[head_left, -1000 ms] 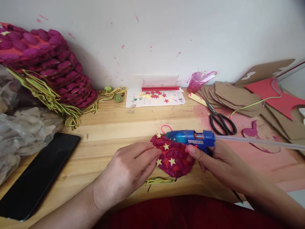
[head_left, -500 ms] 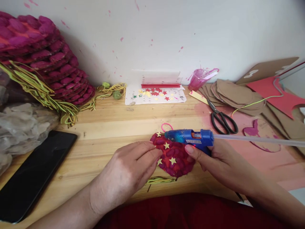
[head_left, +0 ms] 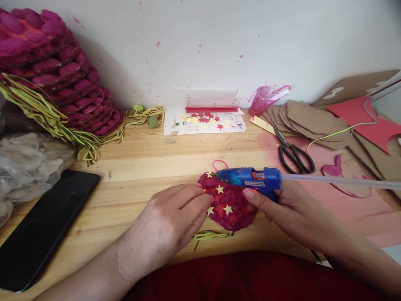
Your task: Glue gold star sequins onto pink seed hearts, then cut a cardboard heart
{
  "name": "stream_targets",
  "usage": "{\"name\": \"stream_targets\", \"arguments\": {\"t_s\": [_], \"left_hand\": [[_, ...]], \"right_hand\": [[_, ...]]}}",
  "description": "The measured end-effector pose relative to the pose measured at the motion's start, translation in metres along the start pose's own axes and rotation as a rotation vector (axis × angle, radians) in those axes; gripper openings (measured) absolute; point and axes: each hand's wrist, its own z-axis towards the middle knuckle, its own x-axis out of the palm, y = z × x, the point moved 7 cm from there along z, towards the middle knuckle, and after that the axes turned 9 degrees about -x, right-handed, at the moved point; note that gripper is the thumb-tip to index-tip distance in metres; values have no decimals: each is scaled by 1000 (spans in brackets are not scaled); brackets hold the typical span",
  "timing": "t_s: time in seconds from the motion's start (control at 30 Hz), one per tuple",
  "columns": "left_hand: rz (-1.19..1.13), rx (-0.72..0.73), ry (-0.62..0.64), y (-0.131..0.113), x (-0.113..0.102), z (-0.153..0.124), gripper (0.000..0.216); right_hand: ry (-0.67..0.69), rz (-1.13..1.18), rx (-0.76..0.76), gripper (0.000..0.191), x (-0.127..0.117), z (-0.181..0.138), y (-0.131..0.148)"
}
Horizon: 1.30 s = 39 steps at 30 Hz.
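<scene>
A red heart-shaped craft piece [head_left: 230,205] covered in magenta petals and several gold stars lies on the wooden table [head_left: 150,163], a pink loop at its top. My right hand [head_left: 282,211] grips a blue hot glue gun [head_left: 250,179], its nozzle pointing left over the piece's top edge and a clear glue stick trailing right. My left hand [head_left: 171,221] rests with curled fingers pressed on the piece's left edge, fingertips pinched together; whether they hold something is hidden.
A black phone [head_left: 44,228] lies at left beside crumpled plastic [head_left: 28,161]. Stacked magenta craft pieces [head_left: 56,71] with green-yellow strings sit at back left. A star sticker sheet [head_left: 205,122], pink cup [head_left: 263,99], black scissors [head_left: 293,154] and cardboard cutouts [head_left: 313,121] lie behind and right.
Both hands and the glue gun stay nearly where they were on the craft piece. The camera has tilted slightly, shifting the scene a little upward.
</scene>
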Motion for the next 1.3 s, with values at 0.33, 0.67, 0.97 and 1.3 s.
{"name": "stream_targets", "arguments": {"t_s": [0.33, 0.67, 0.97, 1.3], "left_hand": [[-5, 2, -4, 0, 0, 0, 20], [-11, 12, -3, 0, 0, -1, 20], [4, 5, 8, 2, 2, -2, 20], [9, 21, 7, 1, 2, -2, 20]], "right_hand": [[23, -30, -10, 30, -1, 0, 2], [17, -109, 1, 25, -3, -1, 2], [13, -165, 9, 30, -6, -1, 5], [19, -141, -29, 24, -9, 5, 17]]}}
